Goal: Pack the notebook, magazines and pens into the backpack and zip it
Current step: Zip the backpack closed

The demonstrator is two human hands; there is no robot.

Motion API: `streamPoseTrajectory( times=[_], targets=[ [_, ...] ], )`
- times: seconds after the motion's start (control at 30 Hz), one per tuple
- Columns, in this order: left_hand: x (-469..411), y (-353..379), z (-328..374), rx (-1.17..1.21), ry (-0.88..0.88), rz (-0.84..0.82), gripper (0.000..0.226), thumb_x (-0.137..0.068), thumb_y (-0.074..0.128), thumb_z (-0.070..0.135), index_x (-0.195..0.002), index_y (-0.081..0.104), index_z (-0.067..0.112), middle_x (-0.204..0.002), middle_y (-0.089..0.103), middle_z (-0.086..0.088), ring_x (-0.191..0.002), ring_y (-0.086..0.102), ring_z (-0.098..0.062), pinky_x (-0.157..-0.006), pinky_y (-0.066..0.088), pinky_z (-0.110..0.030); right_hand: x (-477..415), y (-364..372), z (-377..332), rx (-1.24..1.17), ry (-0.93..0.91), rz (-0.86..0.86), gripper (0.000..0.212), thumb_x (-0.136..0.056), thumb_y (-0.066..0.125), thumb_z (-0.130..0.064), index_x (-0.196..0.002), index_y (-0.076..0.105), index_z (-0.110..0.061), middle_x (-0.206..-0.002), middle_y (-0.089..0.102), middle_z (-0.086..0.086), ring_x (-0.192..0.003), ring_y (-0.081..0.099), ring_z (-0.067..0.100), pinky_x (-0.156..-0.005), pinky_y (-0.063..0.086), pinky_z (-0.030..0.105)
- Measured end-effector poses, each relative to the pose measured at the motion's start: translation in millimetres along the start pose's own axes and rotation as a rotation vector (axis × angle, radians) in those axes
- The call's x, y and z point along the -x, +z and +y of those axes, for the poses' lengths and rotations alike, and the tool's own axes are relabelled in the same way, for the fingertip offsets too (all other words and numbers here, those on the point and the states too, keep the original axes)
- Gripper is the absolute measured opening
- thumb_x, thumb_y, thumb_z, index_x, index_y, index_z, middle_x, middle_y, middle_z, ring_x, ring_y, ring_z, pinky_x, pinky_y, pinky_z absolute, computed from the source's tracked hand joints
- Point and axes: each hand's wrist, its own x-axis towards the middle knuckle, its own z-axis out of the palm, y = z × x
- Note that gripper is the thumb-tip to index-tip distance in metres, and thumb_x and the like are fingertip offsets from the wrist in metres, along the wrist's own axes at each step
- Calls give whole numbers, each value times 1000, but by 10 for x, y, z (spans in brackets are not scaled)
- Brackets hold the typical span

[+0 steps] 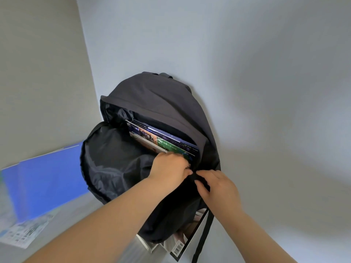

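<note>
Packing is under way: several magazines stand inside the open backpack, against its back wall. The left hand reaches into the backpack, fingers curled over the magazines' near corner, seemingly seating them. The right hand pinches the backpack's rim just beside it. Another magazine lies under the backpack, and a blue book, perhaps the notebook, lies left of it. Those likely go in next; no pens show.
</note>
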Motion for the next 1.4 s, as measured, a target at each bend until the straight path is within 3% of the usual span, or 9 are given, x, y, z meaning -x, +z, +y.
streamPoseTrajectory(
  times=[0.17,0.3,0.4,0.53,0.7,0.8,1.07,1.23,1.4],
  targets=[
    [95,-81,-3,116,-16,156,28,-88,46,36,-98,69,23,-102,71,0,-97,61,-21,-81,45,-33,-177,21,-120,-6,147,-71,35,-85,52,-46,-106,59,-18,-82,72,4,-71,66,25,-58,37,26],
    [202,-293,2,72,-30,417,16,-68,62,27,-63,74,19,-63,75,1,-61,69,-20,-65,53,-35,-256,59,-212,10,105,3,21,-80,65,-33,-85,67,-13,-58,70,8,-49,63,29,-50,44,27],
    [270,-472,-74,122,-122,489,25,-76,54,31,-65,74,20,-67,76,2,-65,70,-17,-74,51,-37,-196,51,-191,67,77,43,15,-73,74,-29,-77,70,-15,-46,65,5,-37,56,25,-43,41,24],
    [343,-732,-244,237,-207,553,21,-75,59,27,-71,75,14,-71,77,-4,-69,70,-24,-75,50,-41,-184,-13,-139,0,97,-87,31,-89,47,-42,-106,63,-21,-75,72,6,-66,63,26,-61,35,25],
    [332,-890,-149,168,-89,536,20,-73,59,30,-69,75,18,-66,75,-2,-63,67,-23,-72,48,-40,-493,-255,-530,-120,-14,188,39,-71,55,-58,-77,55,-19,-57,52,-7,-51,48,15,-49,33,24],
    [336,-934,-135,68,-66,600,17,-72,62,27,-65,74,17,-60,73,-3,-58,65,-26,-72,47,-40,-709,-308,-628,-85,-7,146,28,-85,49,-42,-72,41,-18,-55,38,-7,-47,33,16,-48,22,25],
    [354,-1267,-488,308,-210,830,20,-77,59,31,-71,74,19,-72,75,1,-61,56,-16,-72,45,-35,-674,-357,-453,-31,39,-17,24,-92,39,-39,-76,29,-24,-53,31,-10,-48,37,10,-47,33,22],
    [303,-1233,-480,394,-172,826,18,-75,61,30,-73,74,18,-75,75,2,-63,60,-12,-61,41,-20,-848,-563,-753,-134,-65,201,36,-73,63,-46,-93,53,-17,-60,48,-9,-47,47,12,-43,37,21],
    [257,-1210,-626,486,-299,833,12,-76,65,31,-72,73,23,-71,66,10,-69,54,-3,-61,36,-8,-1077,-672,-902,61,-164,318,18,-72,68,-18,-64,57,-6,-38,53,5,-29,47,24,-43,9,9]
  ],
)
